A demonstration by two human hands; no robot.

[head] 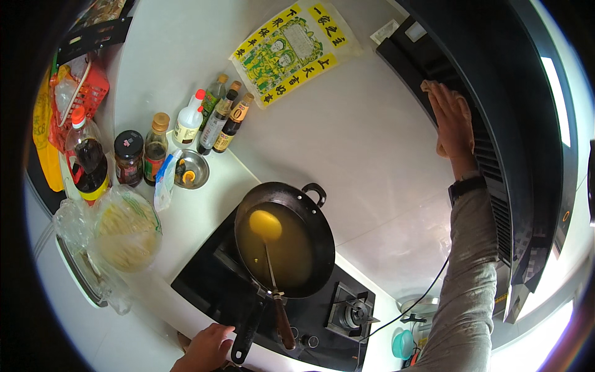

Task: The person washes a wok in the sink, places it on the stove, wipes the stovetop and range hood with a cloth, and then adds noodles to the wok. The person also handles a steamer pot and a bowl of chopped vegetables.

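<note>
My right hand [449, 122] is raised to the range hood [492, 139], pressing a brown cloth [466, 109] against its black lower panel. Low in the picture, my left hand [208, 348] rests near the front edge of the hob, just left of the wok's black handle [248, 332], with nothing visible in it; whether it touches the handle cannot be told. The black wok [323, 242] sits on the gas hob [204, 279] and holds cloudy yellowish liquid. A ladle with a brown wooden handle [282, 321] lies in it, its bowl in the liquid.
Sauce bottles [214, 125], a lidded jar [128, 158] and a small metal bowl [204, 169] stand on the left counter. A plastic-covered bowl of food [128, 232] is nearer. A second burner [355, 315] lies right of the wok; a black cable [418, 300] runs beside it.
</note>
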